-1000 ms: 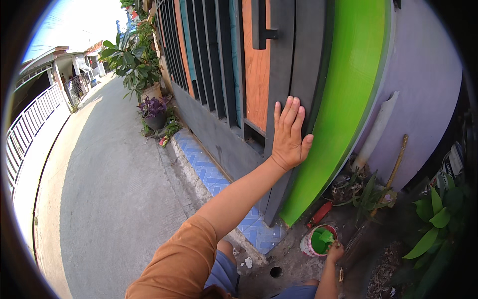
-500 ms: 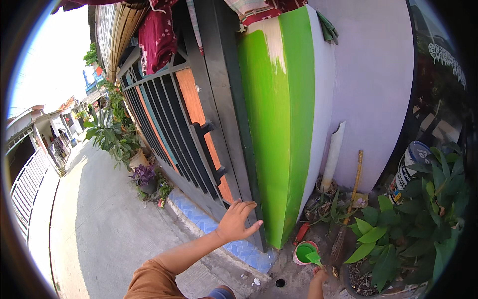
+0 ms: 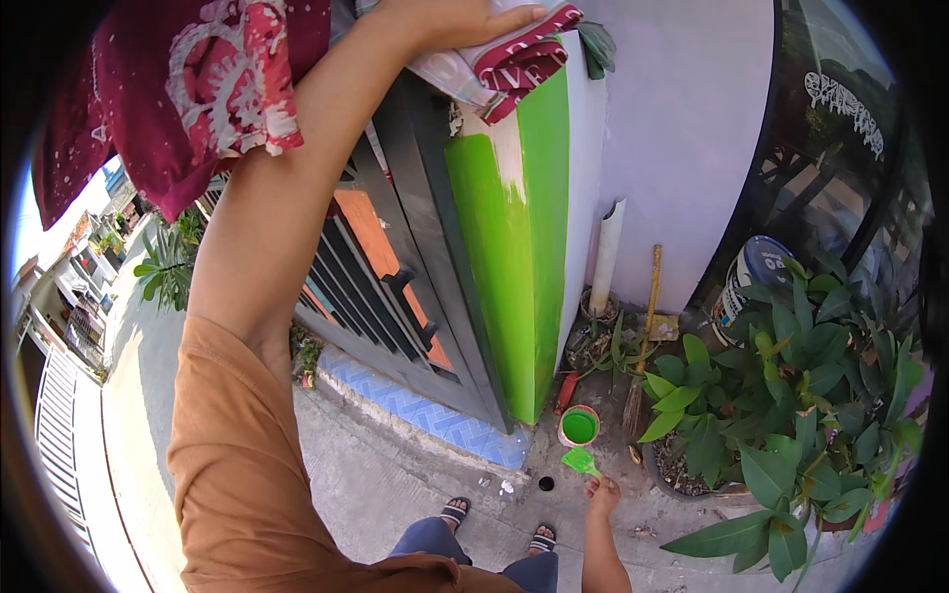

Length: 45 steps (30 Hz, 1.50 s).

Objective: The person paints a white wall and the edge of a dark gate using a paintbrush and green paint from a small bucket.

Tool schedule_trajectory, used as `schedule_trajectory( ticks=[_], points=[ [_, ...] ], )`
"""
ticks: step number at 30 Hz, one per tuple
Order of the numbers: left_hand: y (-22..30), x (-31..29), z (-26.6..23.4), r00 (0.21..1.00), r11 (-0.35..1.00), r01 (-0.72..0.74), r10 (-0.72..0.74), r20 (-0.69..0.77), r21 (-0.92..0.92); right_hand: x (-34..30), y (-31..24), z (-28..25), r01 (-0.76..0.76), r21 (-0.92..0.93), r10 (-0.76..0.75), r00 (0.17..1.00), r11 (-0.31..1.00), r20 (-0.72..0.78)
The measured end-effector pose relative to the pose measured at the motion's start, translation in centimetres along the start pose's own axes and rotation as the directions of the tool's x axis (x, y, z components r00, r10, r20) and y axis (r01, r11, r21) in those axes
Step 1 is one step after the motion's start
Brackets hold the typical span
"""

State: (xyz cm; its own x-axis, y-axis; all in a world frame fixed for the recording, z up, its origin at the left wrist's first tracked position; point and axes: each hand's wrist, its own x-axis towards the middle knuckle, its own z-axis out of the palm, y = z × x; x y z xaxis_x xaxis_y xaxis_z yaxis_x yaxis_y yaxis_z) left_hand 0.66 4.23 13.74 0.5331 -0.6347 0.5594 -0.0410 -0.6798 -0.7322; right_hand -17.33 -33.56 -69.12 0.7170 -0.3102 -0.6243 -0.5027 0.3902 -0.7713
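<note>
My left arm reaches up across the view, and my left hand [image 3: 445,22] lies at a patterned white and maroon cloth [image 3: 524,59] above the column. Its thumb stretches over the cloth; the other fingers are out of view. Low down, my right hand [image 3: 601,494] grips a paintbrush [image 3: 579,461], its head coated in bright green. The brush head is just on the near side of a small pink-rimmed tub [image 3: 564,435] of green paint standing on the ground. Ahead rises a column [image 3: 544,247] painted green, with a pale unpainted patch near its top.
A dark metal gate [image 3: 425,217] adjoins the column's left side, above a blue tiled ledge [image 3: 415,405]. Maroon cloth [image 3: 129,109] hangs at upper left. Right of the tub are a broom [image 3: 649,316], a white pipe [image 3: 607,257], a paint pail [image 3: 736,287] and leafy potted plants [image 3: 791,395].
My left hand has moved from beside the gate's lower edge up to the hanging cloth. My right hand has drawn the brush out of the paint tub toward me.
</note>
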Motion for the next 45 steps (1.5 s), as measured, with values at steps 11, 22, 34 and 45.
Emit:
schedule_trajectory(
  ticks=[11, 22, 34, 45],
  points=[
    [-12.6, -9.5, 4.2, 0.766, 0.873, 0.464, -0.482, 0.424, 0.154, -12.7, -5.5, 3.7, 0.163, 0.176, -0.143, 0.982, 0.971, -0.120],
    [-8.8, -9.9, 0.0, 0.787, 0.879, 0.383, -0.148, 0.599, -0.285, -27.0, -16.6, 9.6, 0.408, 0.289, -0.444, 0.893, 0.866, 0.070],
    [-8.4, -12.4, 4.0, 0.930, 0.894, 0.347, -0.287, 0.231, -0.285, -41.5, -33.9, 26.0, 0.719, 0.349, -0.798, 0.558, 0.602, 0.228],
    [-9.3, -12.0, 5.6, 0.911, 0.877, 0.391, -0.327, 0.252, -0.277, -43.1, -39.4, 35.4, 0.944, 0.267, -0.980, 0.175, 0.193, 0.089]
  ],
)
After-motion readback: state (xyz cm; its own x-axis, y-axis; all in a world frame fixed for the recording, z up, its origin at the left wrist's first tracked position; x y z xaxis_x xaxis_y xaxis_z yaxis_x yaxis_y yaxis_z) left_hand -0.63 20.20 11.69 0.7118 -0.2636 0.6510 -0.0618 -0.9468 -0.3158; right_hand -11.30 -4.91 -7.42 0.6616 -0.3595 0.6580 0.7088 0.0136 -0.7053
